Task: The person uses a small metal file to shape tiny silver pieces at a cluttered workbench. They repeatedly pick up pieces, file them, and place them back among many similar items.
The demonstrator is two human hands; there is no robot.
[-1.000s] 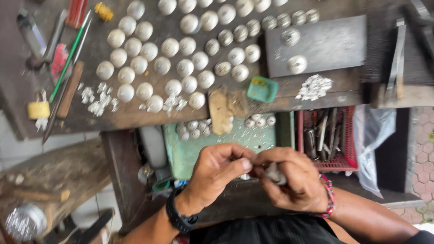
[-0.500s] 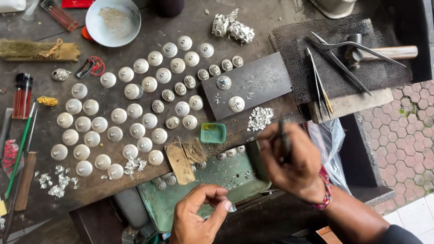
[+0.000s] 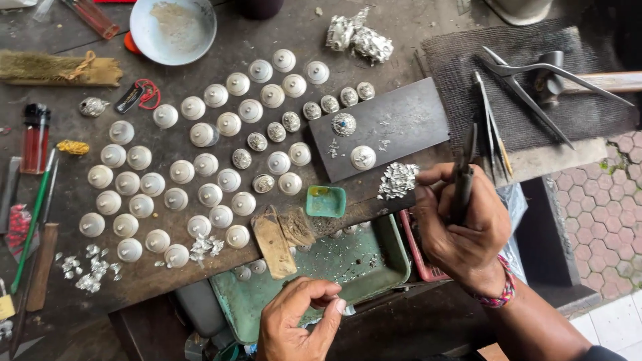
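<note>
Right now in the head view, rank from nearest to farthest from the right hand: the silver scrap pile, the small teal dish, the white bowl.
From the right hand:
1. Silver scrap pile, just left of it.
2. Small teal dish, farther left at the bench edge.
3. White bowl, far upper left.

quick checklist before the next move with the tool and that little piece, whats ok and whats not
1. Tool gripped: the right hand is closed round the dark pliers-like tool, tip pointing up. Ok.
2. Small piece held: the left hand pinches something tiny at its fingertips; what it is, cannot tell.
3. Tool tip meeting the piece: the hands are apart, tool well away from the pinch. Not ok.
4. Catch tray below: the green tray lies between and under the hands. Ok.
5. Silver scrap pile close beside the right hand's knuckles, could be brushed. Not ok.
</note>
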